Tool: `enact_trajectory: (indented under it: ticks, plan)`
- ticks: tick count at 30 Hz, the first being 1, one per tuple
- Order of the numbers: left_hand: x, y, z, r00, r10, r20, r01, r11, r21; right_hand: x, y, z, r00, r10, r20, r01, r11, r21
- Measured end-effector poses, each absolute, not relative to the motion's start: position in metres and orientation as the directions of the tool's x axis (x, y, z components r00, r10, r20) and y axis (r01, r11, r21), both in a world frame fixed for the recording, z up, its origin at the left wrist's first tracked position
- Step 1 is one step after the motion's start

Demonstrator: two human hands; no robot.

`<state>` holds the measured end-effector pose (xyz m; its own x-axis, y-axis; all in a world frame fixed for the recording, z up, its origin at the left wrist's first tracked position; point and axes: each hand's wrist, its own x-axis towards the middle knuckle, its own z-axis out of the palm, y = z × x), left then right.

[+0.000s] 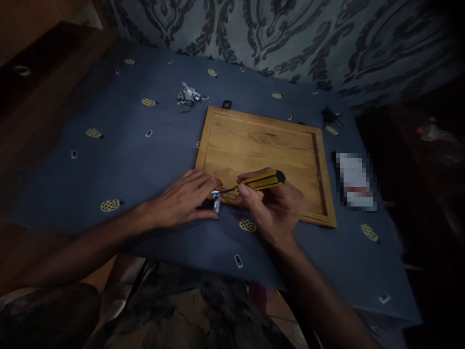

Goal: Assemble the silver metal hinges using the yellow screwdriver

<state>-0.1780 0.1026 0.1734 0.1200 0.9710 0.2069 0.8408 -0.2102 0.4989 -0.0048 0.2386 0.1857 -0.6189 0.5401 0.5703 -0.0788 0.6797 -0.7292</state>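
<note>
A wooden cabinet door (261, 145) with a raised frame lies flat on the cloth-covered table. At its near left corner sits a small silver metal hinge (217, 202). My left hand (183, 198) holds this hinge between thumb and fingers, its fingertips resting at the door's edge. In my right hand (278, 208) is a yellow and black screwdriver (263, 181), the fingers wrapped round its handle. The screwdriver's shaft points left, its tip at the hinge. Whether a screw is under the tip is too small to tell.
Several silver metal pieces (189, 94) lie in a heap behind the door's left side, small screws (185, 110) beside them. A dark object (331, 116) rests at the back right, and a blurred-out packet (356, 182) lies right of the door. Patterned wallpaper (232, 29) borders the table's back.
</note>
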Motion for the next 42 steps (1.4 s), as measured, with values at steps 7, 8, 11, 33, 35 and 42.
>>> enact_trajectory:
  ticks: [7,8,11,33,35,42]
  plan:
    - [-0.1777,0.1031,0.1733,0.135,0.964,0.227,0.845,-0.232,0.482,-0.0059,0.2407,0.188,-0.642,0.498,0.584,-0.099,0.701,-0.706]
    - [-0.1776,0.1031,0.1732,0.134,0.965,0.227,0.846,-0.231,0.482,-0.0059,0.2408,0.1883,-0.643,0.494,0.585,-0.103,0.701,-0.705]
    - [-0.1777,0.103,0.173,0.133,0.967,0.219,0.843,-0.227,0.487,-0.0056,0.2407,0.189,-0.649,0.486,0.585,-0.097,0.71,-0.698]
    - [-0.1786,0.1034,0.1724,0.129,0.967,0.219,0.839,-0.224,0.496,-0.0101,0.2374,0.1896,-0.591,0.505,0.628,0.022,0.789,-0.614]
    - [-0.1787,0.1031,0.172,0.132,0.964,0.229,0.84,-0.232,0.491,-0.0108,0.2374,0.189,-0.584,0.5,0.639,0.019,0.795,-0.606]
    - [-0.1778,0.1034,0.1717,0.143,0.953,0.267,0.843,-0.258,0.472,-0.0117,0.2373,0.1857,-0.589,0.54,0.602,-0.012,0.739,-0.674]
